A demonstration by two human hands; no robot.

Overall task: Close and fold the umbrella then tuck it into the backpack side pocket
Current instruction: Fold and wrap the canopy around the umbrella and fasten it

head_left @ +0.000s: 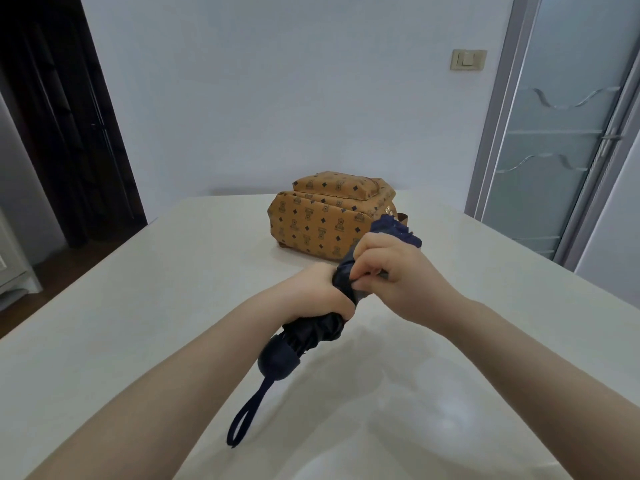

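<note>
A dark navy umbrella (313,332) is collapsed into a short bundle and held above the table, handle toward me, tip toward the backpack. Its wrist loop (244,419) hangs from the round handle (277,358). My left hand (317,294) is wrapped around the middle of the folded canopy. My right hand (391,271) grips the canopy just beyond it, fingers pinching the fabric. A tan backpack (325,213) with a dark printed pattern lies on the table behind the umbrella's tip. Its side pocket cannot be made out.
The white table (138,306) stretches wide on both sides of my arms. A dark doorway (59,116) is at the left. A frosted glass door (561,133) stands at the right, and a wall switch (468,59) is on the back wall.
</note>
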